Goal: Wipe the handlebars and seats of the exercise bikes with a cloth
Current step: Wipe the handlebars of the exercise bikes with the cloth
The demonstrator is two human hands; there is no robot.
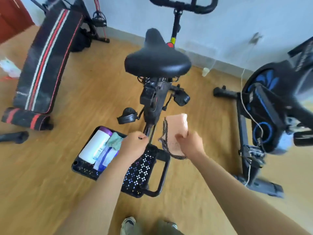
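Peach-pink cloth (176, 128) with a dark mesh edge is gripped in the right hand (189, 143), lower middle of the frame, fingers curled tight round it. The left hand (133, 145) is near it, curled up over the black basket (144, 175) on the floor. It's too blurry to tell if it's pinching anything. The bike's black seat (157, 60) sits dead centre and the handlebars (184, 4) are at the top edge, both well apart from the hands. A second bike (274, 102) is off to the right.
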